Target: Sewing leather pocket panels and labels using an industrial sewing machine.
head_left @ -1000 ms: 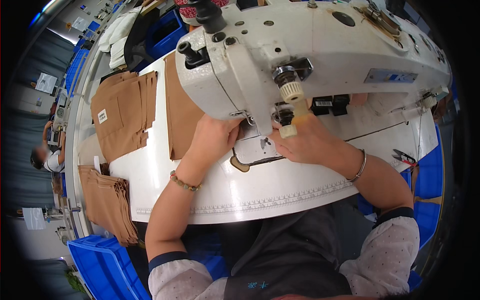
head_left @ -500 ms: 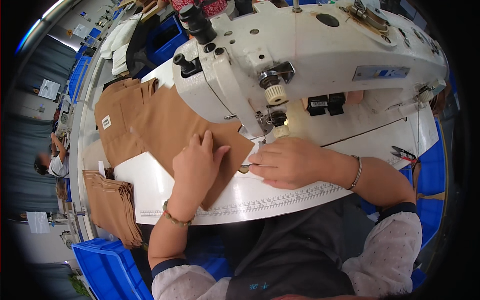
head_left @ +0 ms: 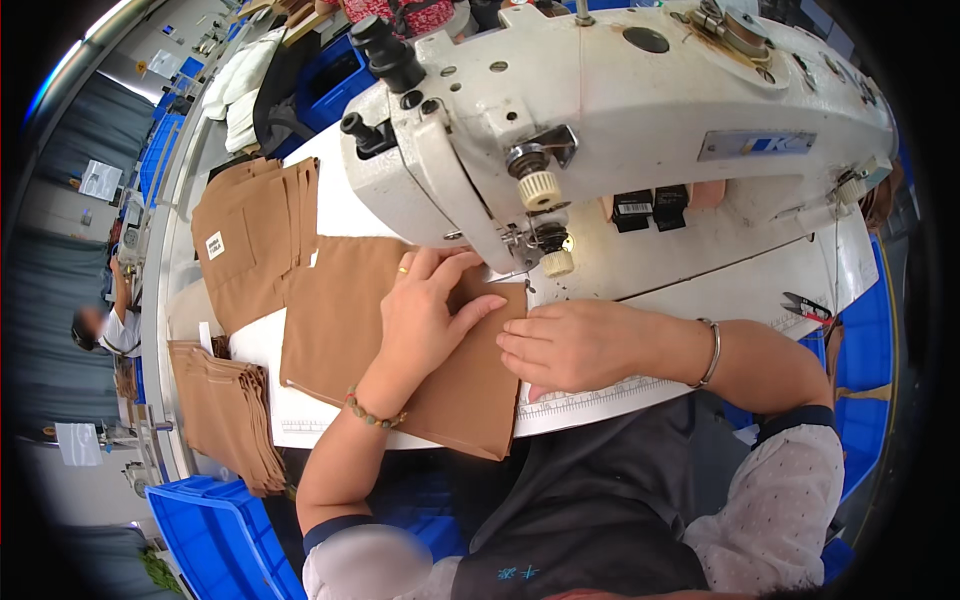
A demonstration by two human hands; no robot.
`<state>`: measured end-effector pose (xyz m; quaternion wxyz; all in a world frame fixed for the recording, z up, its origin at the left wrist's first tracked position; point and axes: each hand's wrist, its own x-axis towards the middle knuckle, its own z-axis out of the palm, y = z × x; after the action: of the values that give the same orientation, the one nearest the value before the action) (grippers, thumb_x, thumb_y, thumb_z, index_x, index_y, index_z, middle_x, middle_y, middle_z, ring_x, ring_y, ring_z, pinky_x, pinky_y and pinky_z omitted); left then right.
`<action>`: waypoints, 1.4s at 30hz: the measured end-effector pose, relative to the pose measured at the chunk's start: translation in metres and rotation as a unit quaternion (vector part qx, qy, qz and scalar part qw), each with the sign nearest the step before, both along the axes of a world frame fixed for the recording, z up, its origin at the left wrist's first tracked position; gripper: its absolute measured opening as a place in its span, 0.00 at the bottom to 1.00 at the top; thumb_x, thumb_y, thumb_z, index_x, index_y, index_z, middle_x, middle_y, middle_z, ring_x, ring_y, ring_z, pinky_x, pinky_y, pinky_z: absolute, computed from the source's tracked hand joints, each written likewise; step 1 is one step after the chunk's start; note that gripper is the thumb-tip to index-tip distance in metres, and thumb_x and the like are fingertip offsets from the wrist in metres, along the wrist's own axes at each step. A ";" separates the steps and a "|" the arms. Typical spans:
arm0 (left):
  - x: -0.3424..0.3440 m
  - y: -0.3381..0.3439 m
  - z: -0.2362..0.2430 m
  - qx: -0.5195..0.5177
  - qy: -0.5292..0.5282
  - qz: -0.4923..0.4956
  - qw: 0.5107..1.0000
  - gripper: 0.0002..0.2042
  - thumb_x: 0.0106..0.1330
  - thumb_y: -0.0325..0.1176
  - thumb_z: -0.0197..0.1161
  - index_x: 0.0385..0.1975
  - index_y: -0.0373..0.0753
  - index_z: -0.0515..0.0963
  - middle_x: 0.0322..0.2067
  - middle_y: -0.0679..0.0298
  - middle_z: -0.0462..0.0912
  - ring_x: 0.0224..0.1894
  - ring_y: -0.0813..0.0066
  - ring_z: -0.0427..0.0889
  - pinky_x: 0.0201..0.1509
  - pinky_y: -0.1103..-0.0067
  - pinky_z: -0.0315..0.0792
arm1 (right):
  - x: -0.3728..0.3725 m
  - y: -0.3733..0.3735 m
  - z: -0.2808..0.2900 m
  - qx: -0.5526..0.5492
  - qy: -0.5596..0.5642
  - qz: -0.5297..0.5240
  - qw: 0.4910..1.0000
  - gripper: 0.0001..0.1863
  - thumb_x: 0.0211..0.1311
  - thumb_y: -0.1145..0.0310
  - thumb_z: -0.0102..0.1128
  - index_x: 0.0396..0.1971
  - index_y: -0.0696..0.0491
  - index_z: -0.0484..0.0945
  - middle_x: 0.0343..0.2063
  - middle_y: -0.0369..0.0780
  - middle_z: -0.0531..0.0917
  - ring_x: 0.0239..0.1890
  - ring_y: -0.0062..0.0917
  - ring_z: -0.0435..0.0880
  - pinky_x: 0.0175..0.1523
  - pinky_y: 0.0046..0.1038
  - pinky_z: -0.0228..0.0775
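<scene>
The left hand (head_left: pixel 420 312) lies over the brown cloth (head_left: pixel 340 320) with its fingers loosely spread and the thumb apart, pressing rather than gripping; the right hand (head_left: pixel 575 345) has its bent fingers at the cloth's right edge, and whether they pinch it or only touch it I cannot tell. The cloth lies on the white worktop (head_left: pixel 720 295), its near corner reaching past the front edge. It looks light, limp and hard to damage, with enough grip not to skid easily, though one layer would probably wrinkle if pushed from a single point; flat fingers near the edges, or a pinch at a corner, should suit it best. Its far edge near the needle is hard to make out behind the left hand and the head of the sewing machine (head_left: pixel 620 110), and its underside is hidden. Farther out, the blue bin (head_left: pixel 215 530) is partly hidden, and a distant person (head_left: pixel 120 330) is blurred.
</scene>
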<state>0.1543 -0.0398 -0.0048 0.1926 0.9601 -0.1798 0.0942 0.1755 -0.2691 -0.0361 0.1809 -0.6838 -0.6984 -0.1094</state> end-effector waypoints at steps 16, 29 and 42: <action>0.006 0.011 -0.002 -0.121 0.199 0.016 0.972 0.09 0.58 0.32 0.75 0.30 0.37 0.82 0.30 0.63 0.79 0.30 0.71 0.77 0.36 0.75 0.74 | -0.001 0.005 -0.011 0.109 -0.066 -0.009 0.992 0.14 0.51 0.70 0.61 0.38 0.59 0.81 0.38 0.42 0.85 0.42 0.30 0.86 0.47 0.27 0.80; 0.043 -0.001 0.004 -0.085 0.159 -0.025 0.983 0.12 0.65 0.37 0.71 0.37 0.32 0.85 0.28 0.59 0.88 0.28 0.76 0.84 0.36 0.78 0.76 | 0.007 0.007 -0.016 0.172 -0.126 -0.052 0.976 0.08 0.42 0.69 0.60 0.23 0.57 0.77 0.21 0.35 0.76 0.24 0.23 0.77 0.27 0.22 0.71; 0.048 -0.009 0.000 -0.115 0.028 -0.049 0.992 0.13 0.64 0.39 0.71 0.32 0.33 0.81 0.19 0.63 0.79 0.19 0.75 0.72 0.24 0.74 0.67 | 0.016 0.006 -0.017 0.175 -0.095 -0.058 0.978 0.06 0.44 0.69 0.60 0.23 0.55 0.76 0.23 0.35 0.75 0.25 0.22 0.78 0.28 0.22 0.72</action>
<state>0.2023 -0.0484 -0.0045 0.3114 0.9237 -0.2092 0.0773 0.1911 -0.2634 -0.0534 0.2242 -0.6675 -0.6412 -0.3049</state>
